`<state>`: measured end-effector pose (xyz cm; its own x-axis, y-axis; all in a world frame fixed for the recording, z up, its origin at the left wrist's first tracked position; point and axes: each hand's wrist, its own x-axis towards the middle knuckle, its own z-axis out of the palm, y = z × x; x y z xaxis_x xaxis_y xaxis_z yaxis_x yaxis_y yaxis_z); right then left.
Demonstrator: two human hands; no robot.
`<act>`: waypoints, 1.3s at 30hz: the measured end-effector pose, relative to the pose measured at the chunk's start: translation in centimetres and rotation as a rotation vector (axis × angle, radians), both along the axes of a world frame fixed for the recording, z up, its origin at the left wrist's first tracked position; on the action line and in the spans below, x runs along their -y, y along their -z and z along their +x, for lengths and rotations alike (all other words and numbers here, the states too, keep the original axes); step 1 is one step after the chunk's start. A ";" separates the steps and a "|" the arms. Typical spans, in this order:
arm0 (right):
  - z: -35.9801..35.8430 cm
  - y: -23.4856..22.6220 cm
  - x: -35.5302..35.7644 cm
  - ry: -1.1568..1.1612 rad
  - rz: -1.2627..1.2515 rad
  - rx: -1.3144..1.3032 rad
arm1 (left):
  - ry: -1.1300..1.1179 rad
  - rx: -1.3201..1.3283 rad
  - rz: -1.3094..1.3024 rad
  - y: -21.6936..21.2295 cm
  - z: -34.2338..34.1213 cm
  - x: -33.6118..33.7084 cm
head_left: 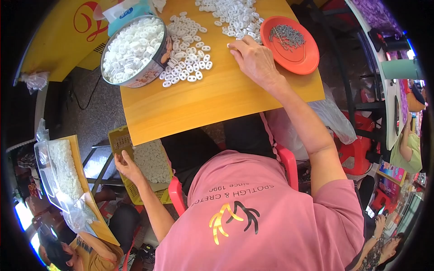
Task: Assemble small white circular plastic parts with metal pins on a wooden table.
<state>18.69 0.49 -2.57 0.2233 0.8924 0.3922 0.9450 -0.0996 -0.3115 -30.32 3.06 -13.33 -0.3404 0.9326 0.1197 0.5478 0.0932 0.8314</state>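
Observation:
My right hand (257, 59) is over the wooden table, its thumb and fingers pinched together with a small white plastic piece (229, 45) just showing at the tips. Beside it lies an orange-red plate (296, 65) holding a heap of small grey screws (288, 37). Past the fingers spreads a pile of white plastic pieces (235, 18). My left hand (128, 168) hangs below the table's left side, above a yellow crate (118, 141) full of whitish pieces (151, 160). Its fingers are apart and I see nothing in them.
A round tin (156, 67) heaped with white two-hole ovals (133, 47) stands at the table's far left. Loose ovals (187, 67) lie beside it. Plastic bags (332, 117) and a red stool (357, 151) are at right. Another person (86, 253) sits at lower left near a tray (65, 169).

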 end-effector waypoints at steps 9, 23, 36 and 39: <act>0.6 -0.3 0.9 -0.111 0.038 -0.066 | 0.270 0.111 0.329 -10.2 11.2 1.6; -0.4 -2.1 2.9 -0.001 -0.240 -1.003 | 0.905 0.704 -0.136 -11.6 27.9 2.0; -0.9 -3.0 7.0 -0.110 -0.065 -1.019 | 0.965 1.046 -0.478 -10.9 32.9 2.2; 0.6 -3.5 7.6 -0.116 -0.012 -0.721 | 0.980 1.005 -0.485 -10.9 33.3 2.1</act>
<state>19.34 -7.16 0.97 0.3259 0.9293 0.1736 0.5102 -0.0183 -0.8599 2.98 0.94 -2.44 0.6822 0.7130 -0.1617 -0.2164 0.4081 0.8869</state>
